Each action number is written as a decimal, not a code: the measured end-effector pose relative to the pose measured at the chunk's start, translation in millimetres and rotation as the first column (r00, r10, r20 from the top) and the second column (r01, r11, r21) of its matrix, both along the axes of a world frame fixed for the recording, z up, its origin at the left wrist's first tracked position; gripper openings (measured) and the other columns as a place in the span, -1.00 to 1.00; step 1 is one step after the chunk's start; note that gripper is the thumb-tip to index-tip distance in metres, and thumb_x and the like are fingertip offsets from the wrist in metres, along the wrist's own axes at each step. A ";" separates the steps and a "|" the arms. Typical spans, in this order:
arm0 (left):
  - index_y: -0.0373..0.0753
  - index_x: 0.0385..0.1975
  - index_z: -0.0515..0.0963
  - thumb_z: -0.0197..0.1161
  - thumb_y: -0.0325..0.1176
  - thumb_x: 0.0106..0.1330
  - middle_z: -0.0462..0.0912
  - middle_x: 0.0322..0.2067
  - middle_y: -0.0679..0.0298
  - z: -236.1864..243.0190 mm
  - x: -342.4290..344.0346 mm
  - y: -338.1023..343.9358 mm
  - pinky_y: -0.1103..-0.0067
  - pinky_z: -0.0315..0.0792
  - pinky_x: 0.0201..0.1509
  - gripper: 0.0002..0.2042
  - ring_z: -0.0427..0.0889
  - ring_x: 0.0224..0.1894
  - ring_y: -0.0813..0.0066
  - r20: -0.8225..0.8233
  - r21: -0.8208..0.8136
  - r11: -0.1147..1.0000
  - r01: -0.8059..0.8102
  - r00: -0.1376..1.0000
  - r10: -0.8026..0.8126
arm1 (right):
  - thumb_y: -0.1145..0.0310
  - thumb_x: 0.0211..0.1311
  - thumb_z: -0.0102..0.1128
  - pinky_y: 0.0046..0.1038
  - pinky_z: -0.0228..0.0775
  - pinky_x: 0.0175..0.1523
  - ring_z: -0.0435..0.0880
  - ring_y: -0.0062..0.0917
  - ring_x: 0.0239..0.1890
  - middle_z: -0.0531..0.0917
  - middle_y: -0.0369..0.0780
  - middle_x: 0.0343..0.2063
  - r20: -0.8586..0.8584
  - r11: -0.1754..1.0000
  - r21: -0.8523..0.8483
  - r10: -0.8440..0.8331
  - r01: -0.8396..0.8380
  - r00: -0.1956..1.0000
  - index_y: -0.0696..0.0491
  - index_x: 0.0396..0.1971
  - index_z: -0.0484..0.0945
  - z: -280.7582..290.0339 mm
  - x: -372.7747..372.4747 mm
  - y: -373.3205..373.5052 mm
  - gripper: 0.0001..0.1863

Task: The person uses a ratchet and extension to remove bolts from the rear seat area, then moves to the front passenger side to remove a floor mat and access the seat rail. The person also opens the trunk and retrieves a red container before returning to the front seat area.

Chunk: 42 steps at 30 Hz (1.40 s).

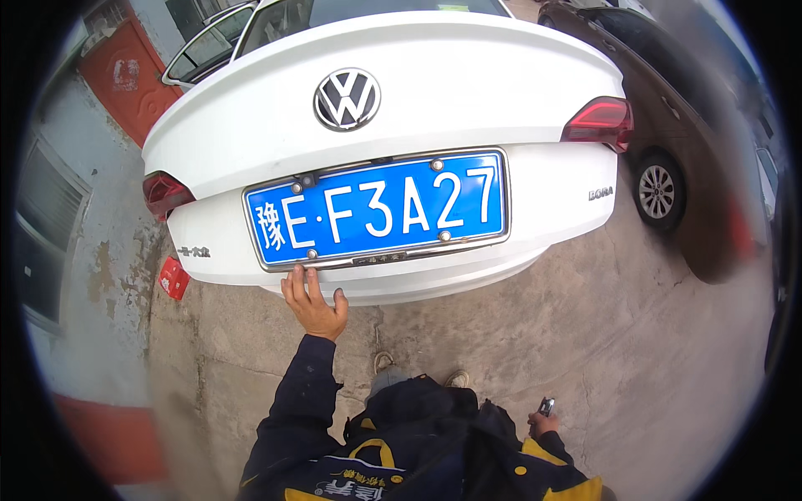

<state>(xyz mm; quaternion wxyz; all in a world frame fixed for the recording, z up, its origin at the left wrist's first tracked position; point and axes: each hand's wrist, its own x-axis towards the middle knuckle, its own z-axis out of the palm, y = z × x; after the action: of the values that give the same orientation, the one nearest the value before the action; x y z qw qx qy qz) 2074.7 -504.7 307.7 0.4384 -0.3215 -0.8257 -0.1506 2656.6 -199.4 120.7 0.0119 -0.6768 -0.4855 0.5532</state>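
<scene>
A white car's rear lid point(418, 58) fills the upper middle of the head view, with a blue license plate point(376, 204) in a silver frame held by round silver fasteners. My left hand point(316, 301) is just below the plate's lower left, fingertips at the frame's bottom edge, fingers apart and holding nothing. At the lower right, my right hand point(543, 424) hangs low beside my body, closed around a small silver-and-dark object point(547, 407), too small to identify. Red tail lamps point(597, 123) flank the lid.
A brown car point(693, 209) stands close on the right. To the left are a weathered wall point(100, 342), a red door point(125, 75) and a small red object point(174, 280) behind the bumper. My feet point(457, 377) are on the concrete ground point(568, 326).
</scene>
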 end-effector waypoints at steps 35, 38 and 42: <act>-0.26 0.31 0.62 0.36 -0.08 0.51 0.82 0.06 0.12 -181.2 -185.7 -973.0 0.27 0.68 0.16 -0.50 0.83 0.02 0.23 0.542 -0.687 0.557 -0.466 -0.840 -0.034 | 0.07 0.17 0.56 -0.24 0.53 -0.08 0.70 -0.28 -0.26 0.70 -0.07 -0.36 -0.537 -0.279 0.342 0.726 -0.897 -0.430 0.19 -0.18 0.62 249.7 -1214.4 -892.9 -0.51; -0.28 0.26 0.62 0.35 -0.17 0.51 0.82 -0.02 0.17 -191.3 -236.1 -1032.8 0.31 0.68 0.05 -0.57 0.82 -0.07 0.26 0.351 -0.790 0.385 -0.477 -0.867 -0.354 | 0.06 0.13 0.55 -0.23 0.54 -0.07 0.72 -0.25 -0.23 0.71 -0.05 -0.35 -0.502 -0.311 0.397 0.714 -0.863 -0.488 0.15 -0.17 0.64 244.9 -1331.0 -946.6 -0.51; -0.29 0.16 0.64 0.38 -0.23 0.45 0.79 -0.12 0.18 -221.8 -420.1 -1120.9 0.31 0.66 -0.08 -0.62 0.79 -0.17 0.26 0.530 -0.748 0.072 -0.660 -0.659 -0.533 | 0.03 0.10 0.57 -0.23 0.53 -0.11 0.72 -0.24 -0.29 0.72 -0.07 -0.39 -0.401 -0.275 0.467 0.781 -0.840 -0.478 0.12 -0.21 0.66 199.6 -1492.1 -1006.6 -0.52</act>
<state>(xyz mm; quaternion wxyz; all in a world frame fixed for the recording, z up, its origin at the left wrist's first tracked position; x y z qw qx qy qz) 1654.6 -1625.7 85.9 -0.3639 0.7203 -0.4815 -0.3420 1164.6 -1206.0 320.3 -0.3096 0.2204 -0.7573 0.5311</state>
